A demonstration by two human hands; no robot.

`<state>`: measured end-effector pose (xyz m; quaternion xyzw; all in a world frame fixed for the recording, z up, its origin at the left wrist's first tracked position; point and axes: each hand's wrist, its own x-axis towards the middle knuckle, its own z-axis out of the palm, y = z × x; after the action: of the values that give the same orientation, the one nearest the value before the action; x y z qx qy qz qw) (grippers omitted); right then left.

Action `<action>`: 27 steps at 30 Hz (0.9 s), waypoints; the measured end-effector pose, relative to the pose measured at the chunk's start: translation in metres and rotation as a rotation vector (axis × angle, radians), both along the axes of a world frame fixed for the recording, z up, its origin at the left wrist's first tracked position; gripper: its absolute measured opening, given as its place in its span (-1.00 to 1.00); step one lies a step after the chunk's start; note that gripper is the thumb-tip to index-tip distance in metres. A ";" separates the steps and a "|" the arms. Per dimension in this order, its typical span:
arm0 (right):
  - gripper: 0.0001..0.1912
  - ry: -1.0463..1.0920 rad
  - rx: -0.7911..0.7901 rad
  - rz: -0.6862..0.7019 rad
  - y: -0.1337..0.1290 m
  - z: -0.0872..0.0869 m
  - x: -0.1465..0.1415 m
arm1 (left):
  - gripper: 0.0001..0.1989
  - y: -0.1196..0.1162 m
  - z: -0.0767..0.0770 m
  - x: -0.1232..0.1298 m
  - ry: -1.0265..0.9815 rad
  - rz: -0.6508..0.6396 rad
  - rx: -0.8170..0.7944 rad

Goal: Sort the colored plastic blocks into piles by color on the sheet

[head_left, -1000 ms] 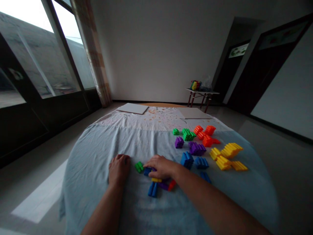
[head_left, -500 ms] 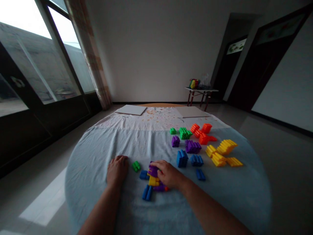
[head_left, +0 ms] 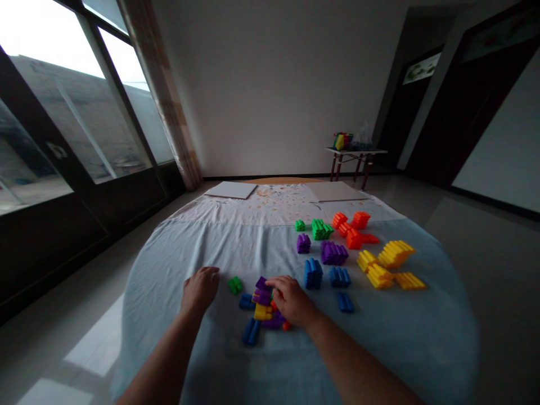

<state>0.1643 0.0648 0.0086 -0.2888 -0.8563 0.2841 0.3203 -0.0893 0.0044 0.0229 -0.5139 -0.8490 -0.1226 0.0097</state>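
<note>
My right hand (head_left: 292,299) is over the right side of a small mixed pile of plastic blocks, its fingers closed at the edge of a purple block (head_left: 261,283). Another purple block (head_left: 261,297), a yellow block (head_left: 262,312) and a lower purple block (head_left: 272,324) lie just below. Bits of orange and green show, partly hidden by the hand. Blue blocks (head_left: 251,332) lie at the pile's left and front. My left hand (head_left: 201,287) is left of a green block (head_left: 235,285), holding nothing, its fingers loosely bent and partly hidden.
Sorted groups stand on the right: blue blocks (head_left: 313,274), purple blocks (head_left: 334,253), green blocks (head_left: 321,229), orange blocks (head_left: 354,238) and yellow blocks (head_left: 395,254). Two flat boards, one white (head_left: 232,189) and one beige (head_left: 340,192), lie at the cloth-covered table's far end.
My right hand has shifted slightly right, uncovering more of the upper purple blocks. My left hand has tilted up a little at the wrist. The camera view has turned slightly left.
</note>
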 end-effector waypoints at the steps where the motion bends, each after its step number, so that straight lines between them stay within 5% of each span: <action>1: -0.68 0.009 0.019 -0.007 -0.001 0.001 0.001 | -0.61 0.000 0.000 0.003 0.003 0.024 0.018; 12: -0.64 0.012 0.026 -0.042 -0.010 0.013 0.001 | -0.62 -0.004 -0.014 0.013 -0.011 0.071 0.123; 23: -0.62 -0.014 0.031 -0.109 -0.007 0.010 0.002 | -0.62 -0.007 -0.011 0.016 -0.015 0.055 0.118; 27: -0.59 0.017 0.041 -0.076 -0.013 0.025 0.002 | -0.59 -0.006 -0.009 0.013 -0.025 0.040 0.105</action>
<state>0.1667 0.0522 0.0336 -0.3122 -0.8476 0.2564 0.3441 -0.0760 -0.0014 0.0137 -0.4941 -0.8515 -0.1733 0.0288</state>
